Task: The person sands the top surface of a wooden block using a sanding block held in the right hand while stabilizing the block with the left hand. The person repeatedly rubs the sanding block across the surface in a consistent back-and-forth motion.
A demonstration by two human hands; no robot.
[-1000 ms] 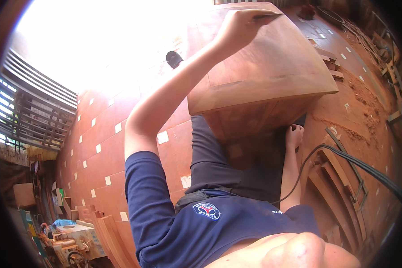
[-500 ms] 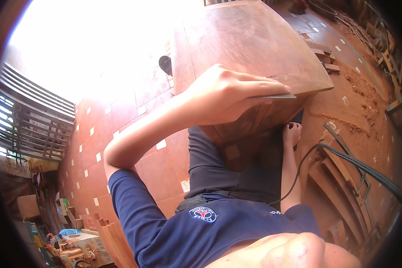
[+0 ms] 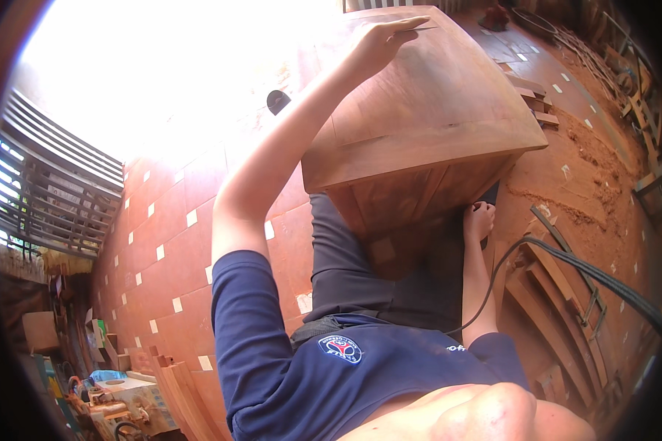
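Observation:
My left hand (image 3: 379,48) reaches out over the far part of a brown wooden cabinet-like piece (image 3: 449,95). Pinched between its thumb and straight fingers is a thin grey flat piece (image 3: 425,29), seen nearly edge-on; its kind I cannot make out. The wooden piece has a broad smooth top with pale patches, and its near side shows framed panels (image 3: 412,192) in shadow. Low at the right, beside that near side and my dark trousers (image 3: 349,264), my right hand (image 3: 480,220) is closed with curled fingers. Whatever it may hold is hidden.
A black cable (image 3: 559,253) loops past my right arm. Curved wooden parts (image 3: 555,316) lie at the right, with sawdust (image 3: 596,176) and wood offcuts (image 3: 535,99) beyond. A slatted metal barrier (image 3: 59,176) stands left. Tools and a cluttered bench (image 3: 129,393) sit lower left.
My left hand has slid away from the near edge of the wooden top to its far part, still pinching the thin grey piece. My right hand stays put.

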